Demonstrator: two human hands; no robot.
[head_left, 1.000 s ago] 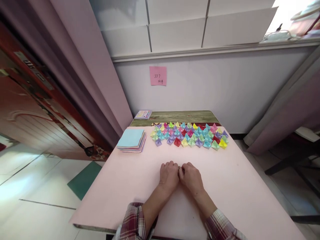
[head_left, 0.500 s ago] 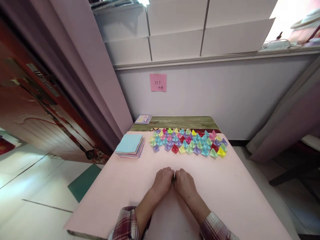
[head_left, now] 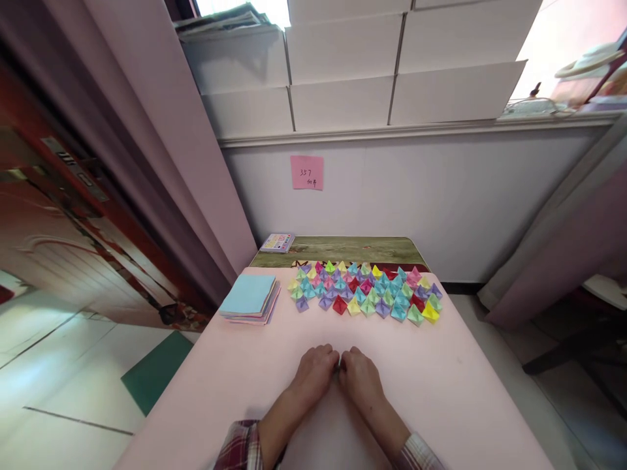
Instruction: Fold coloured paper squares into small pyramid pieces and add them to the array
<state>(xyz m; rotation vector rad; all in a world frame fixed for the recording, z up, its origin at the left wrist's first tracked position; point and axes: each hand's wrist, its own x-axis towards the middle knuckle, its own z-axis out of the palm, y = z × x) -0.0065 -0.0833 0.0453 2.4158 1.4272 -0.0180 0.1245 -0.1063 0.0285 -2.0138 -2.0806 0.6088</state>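
Note:
My left hand [head_left: 316, 371] and my right hand [head_left: 360, 377] meet knuckle to knuckle over the pink-covered table [head_left: 421, 405]. Both are closed, fingers curled inward and tips pressed together. Only a tiny dark sliver shows in the narrow gap between them, so whatever they pinch is hidden. Beyond them stand several rows of small folded paper pieces [head_left: 367, 305] in blue, purple, red, yellow, green and pink, pointed at the top. To the left lies a stack of square coloured paper [head_left: 249, 295], a light blue sheet uppermost.
A small printed packet [head_left: 278, 243] lies at the table's far left corner, on the bare wooden strip [head_left: 353, 248]. A pink note [head_left: 307, 172] is stuck to the wall behind. Curtains hang on both sides, and a green sheet [head_left: 157, 372] lies on the floor at left.
The view has tilted slightly upward, so everything sits a little lower in the picture. My hands stay together in nearly the same pose, the gap between them slightly narrower.

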